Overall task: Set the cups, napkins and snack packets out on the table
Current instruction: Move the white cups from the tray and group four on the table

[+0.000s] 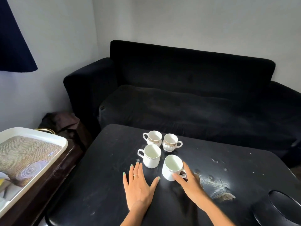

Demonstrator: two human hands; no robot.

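Big black sofa (187, 98) fills the back of the room, up against a pale wall, with a dark curtain (14, 39) hanging in the top left corner. In front of the sofa sits the black table (101, 190), pretty scuffed, with a worn, chipped patch on its right side. Off to the left there's a white tray (53, 139) with a woven-look picture on it, resting on a dark wooden side piece, and some dark cloth bundled on the floor behind it.

On the table, four cups in a loose cluster. The two far ones are gold-patterned cups (154, 138), sitting just beside each other with handles pointing outward. Nearer are two plain white ones: the left plain cup (151, 158) stands on its own, and the right plain cup (171, 168) is tilted a bit toward the camera.

The right hand (190, 181) has thumb and fingers pinched on that tilted cup's handle. The left hand (138, 183) lies flat on the table, fingers spread straight, holding nothing, fingertips just short of the left plain cup. There's a ring (135, 175) on it.
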